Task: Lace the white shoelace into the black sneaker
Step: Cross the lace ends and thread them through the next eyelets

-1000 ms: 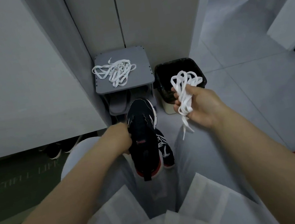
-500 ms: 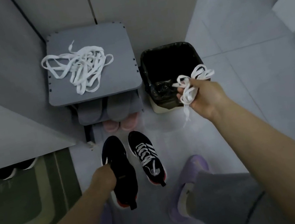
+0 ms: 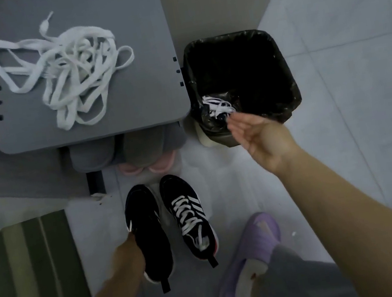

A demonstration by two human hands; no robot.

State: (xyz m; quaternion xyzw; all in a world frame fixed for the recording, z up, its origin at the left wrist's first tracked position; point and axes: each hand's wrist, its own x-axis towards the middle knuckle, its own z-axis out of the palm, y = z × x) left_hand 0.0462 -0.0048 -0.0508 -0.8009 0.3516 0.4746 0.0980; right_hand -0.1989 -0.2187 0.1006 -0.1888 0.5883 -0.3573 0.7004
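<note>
The left hand (image 3: 127,254) is seen from the back, so its fingers are hidden behind the knuckles and the unlaced black sneaker (image 3: 148,234); the hand rests against that shoe's left side near the collar, but whether the fingers are curled onto it or only touching cannot be told. The grey slippers (image 3: 114,149) and pink slippers (image 3: 151,166) are largely tucked under the grey stool (image 3: 147,52), only their heels showing. The whole picture is soft with motion blur.

The right hand (image 3: 263,137) hangs over the near rim of the black bin (image 3: 289,75), palm showing, its fingers (image 3: 236,122) spread loosely and holding nothing. Just past the fingertips a small bundle of white lace (image 3: 218,109) lies inside the bin against the liner, apart from the hand.

A loose tangle of white shoelace (image 3: 65,74) lies on the stool top, well away from both hands. The unlaced sneaker stands on the floor just beside its laced twin (image 3: 188,217), toes pointing towards the stool. A purple slipper (image 3: 253,250) shows at lower right, a green mat (image 3: 25,280) at lower left
</note>
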